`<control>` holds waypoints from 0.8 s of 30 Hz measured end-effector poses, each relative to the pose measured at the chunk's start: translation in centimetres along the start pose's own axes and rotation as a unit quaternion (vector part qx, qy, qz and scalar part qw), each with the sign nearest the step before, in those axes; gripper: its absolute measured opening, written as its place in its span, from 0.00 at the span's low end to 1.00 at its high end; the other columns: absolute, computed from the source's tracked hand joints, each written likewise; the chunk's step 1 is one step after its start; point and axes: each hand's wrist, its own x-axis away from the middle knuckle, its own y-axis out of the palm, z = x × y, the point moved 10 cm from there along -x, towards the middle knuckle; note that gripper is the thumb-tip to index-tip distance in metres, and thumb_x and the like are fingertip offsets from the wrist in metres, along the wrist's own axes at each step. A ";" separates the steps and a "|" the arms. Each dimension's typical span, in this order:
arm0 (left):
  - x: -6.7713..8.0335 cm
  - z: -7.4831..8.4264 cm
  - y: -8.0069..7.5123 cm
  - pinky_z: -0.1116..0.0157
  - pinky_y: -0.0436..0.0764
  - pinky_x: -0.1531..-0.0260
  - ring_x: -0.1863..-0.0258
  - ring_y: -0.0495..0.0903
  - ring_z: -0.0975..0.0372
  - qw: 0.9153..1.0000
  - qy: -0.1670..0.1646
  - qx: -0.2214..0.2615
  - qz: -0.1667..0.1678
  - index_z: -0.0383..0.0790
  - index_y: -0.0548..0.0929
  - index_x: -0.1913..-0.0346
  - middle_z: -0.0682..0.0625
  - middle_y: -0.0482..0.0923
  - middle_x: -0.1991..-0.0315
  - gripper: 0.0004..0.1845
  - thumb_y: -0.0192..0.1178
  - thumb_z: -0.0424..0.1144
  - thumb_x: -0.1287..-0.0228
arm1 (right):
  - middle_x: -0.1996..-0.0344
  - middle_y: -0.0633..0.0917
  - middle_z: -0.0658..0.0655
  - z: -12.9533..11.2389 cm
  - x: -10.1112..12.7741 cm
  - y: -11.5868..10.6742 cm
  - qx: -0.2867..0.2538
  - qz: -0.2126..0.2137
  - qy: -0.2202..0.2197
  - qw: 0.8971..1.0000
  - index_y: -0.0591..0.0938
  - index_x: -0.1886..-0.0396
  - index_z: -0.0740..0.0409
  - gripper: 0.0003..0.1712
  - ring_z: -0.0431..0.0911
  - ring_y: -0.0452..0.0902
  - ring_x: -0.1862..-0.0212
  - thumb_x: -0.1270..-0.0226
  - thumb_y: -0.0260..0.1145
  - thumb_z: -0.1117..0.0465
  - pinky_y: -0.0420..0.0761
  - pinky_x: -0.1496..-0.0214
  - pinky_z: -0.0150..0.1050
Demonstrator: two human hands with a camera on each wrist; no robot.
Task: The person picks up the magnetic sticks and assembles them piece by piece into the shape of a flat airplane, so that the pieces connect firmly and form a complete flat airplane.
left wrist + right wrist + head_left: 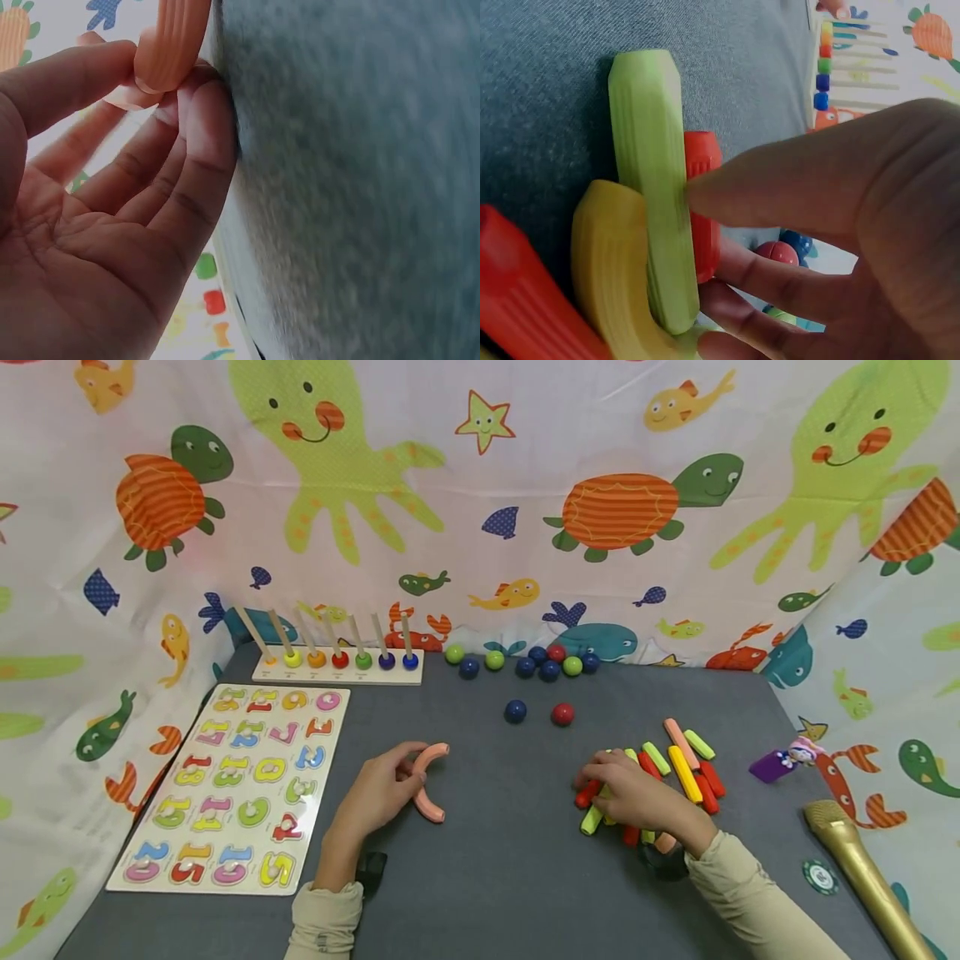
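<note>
My left hand pinches a curved salmon-pink ribbed tube piece between thumb and fingertips, above the grey table. In the left wrist view the thumb presses one side of this tube piece. My right hand is over a pile of coloured pieces. In the right wrist view, its thumb is beside a straight green piece and overlaps a short red piece. Some fingers are behind the red piece; whether they grip it I cannot tell. A curved yellow piece lies alongside.
A number puzzle board lies at left, behind it a peg stacker. Blue, red and green balls are at the back centre. More tube pieces, a small purple item, a gold microphone and a poker chip lie at right.
</note>
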 end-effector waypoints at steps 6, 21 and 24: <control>0.6 -1.3 -1.8 0.57 0.80 0.59 0.62 0.83 0.60 1.000 -0.023 0.000 0.016 0.36 0.85 0.45 0.51 0.86 0.61 0.11 0.67 0.34 0.26 | 0.60 0.81 0.52 0.6 -1.4 1.2 0.012 0.043 -0.050 0.998 0.87 0.55 0.56 0.10 0.51 0.71 0.58 0.33 0.72 0.71 0.76 0.57 0.47; 0.7 -1.4 -1.3 0.57 0.80 0.61 0.67 0.81 0.62 1.000 -0.005 -0.003 -0.009 0.39 0.85 0.37 0.54 0.85 0.65 0.17 0.67 0.36 0.25 | 0.59 0.81 0.53 -6.2 -10.5 3.9 -0.013 0.047 -0.010 0.999 0.86 0.47 0.60 0.11 0.46 0.75 0.60 0.27 0.73 0.66 0.80 0.55 0.45; 0.6 -1.2 -1.0 0.58 0.80 0.62 0.67 0.82 0.63 1.000 0.000 0.000 -0.018 0.39 0.85 0.37 0.54 0.85 0.65 0.17 0.67 0.36 0.25 | 0.59 0.81 0.54 -7.8 -11.7 4.2 -0.028 0.048 -0.019 0.998 0.86 0.47 0.60 0.11 0.47 0.75 0.61 0.26 0.73 0.66 0.80 0.56 0.46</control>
